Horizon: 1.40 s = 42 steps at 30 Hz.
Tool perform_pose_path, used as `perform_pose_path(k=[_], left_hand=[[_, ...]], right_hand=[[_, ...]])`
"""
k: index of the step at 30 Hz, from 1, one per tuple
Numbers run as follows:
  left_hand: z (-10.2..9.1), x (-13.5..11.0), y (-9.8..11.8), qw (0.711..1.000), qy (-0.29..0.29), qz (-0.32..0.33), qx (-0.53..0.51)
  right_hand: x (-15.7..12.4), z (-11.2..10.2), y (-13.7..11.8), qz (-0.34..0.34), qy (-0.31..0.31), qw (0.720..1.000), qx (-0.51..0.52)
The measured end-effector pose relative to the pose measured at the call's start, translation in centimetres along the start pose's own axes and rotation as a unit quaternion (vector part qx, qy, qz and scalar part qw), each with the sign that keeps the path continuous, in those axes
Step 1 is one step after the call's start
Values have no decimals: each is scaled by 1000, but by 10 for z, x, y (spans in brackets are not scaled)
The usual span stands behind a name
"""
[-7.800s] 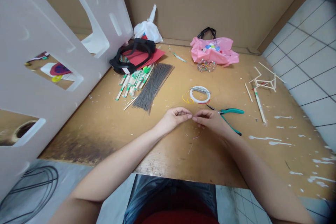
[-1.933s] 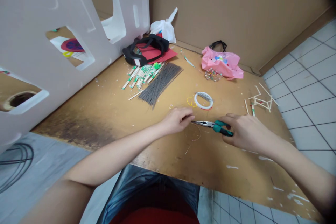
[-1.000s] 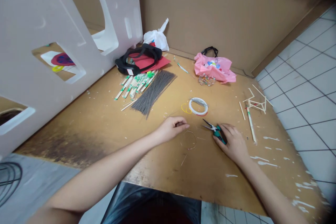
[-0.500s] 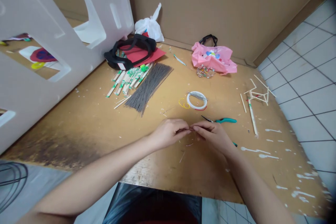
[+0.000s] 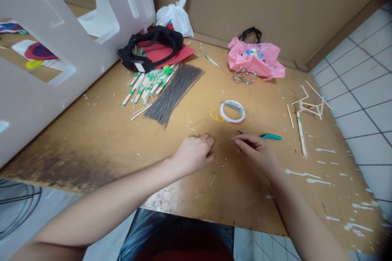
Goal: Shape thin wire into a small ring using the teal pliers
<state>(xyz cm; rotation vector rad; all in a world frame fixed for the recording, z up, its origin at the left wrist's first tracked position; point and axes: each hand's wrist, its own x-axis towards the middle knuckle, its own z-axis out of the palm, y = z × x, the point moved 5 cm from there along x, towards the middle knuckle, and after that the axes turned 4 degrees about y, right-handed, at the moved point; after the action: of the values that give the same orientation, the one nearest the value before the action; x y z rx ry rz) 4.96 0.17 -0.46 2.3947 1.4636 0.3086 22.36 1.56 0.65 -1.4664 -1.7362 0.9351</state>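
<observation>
My left hand [image 5: 197, 151] is closed just above the tabletop, its fingertips bunched at the end of a thin wire loop [image 5: 229, 155]. The loop curves to the right and stays open at its lower side. To the right, my right hand [image 5: 255, 149] pinches a short, fine piece of wire [image 5: 231, 139] between thumb and forefinger. Pliers with teal handles [image 5: 271, 136] lie partly hidden behind that hand. A loose straight bit of wire [image 5: 213, 179] rests below the loop.
Beyond my hands are a white ring [image 5: 223, 115] with grey wires, yellow wire [image 5: 215, 116], a grey wire bundle [image 5: 176, 91], wrapped chopsticks [image 5: 143, 89] and a black headset [image 5: 134, 59]. A pink bag [image 5: 272, 63] and stick frame [image 5: 312, 108] stand to the right.
My hands were together on the wire and have now parted, left hand leftward, right hand rightward. The loop shows more fully between them. The view has shifted slightly.
</observation>
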Motion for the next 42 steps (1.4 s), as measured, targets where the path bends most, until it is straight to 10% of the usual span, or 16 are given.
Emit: perform_pose_path(k=[16, 42], left_hand=[[5, -13, 16, 987, -23, 88, 133], [-2, -2, 4, 997, 0, 80, 1]], right_hand=[[-6, 14, -18, -164, -56, 975, -140], [-8, 20, -5, -15, -144, 989, -33]])
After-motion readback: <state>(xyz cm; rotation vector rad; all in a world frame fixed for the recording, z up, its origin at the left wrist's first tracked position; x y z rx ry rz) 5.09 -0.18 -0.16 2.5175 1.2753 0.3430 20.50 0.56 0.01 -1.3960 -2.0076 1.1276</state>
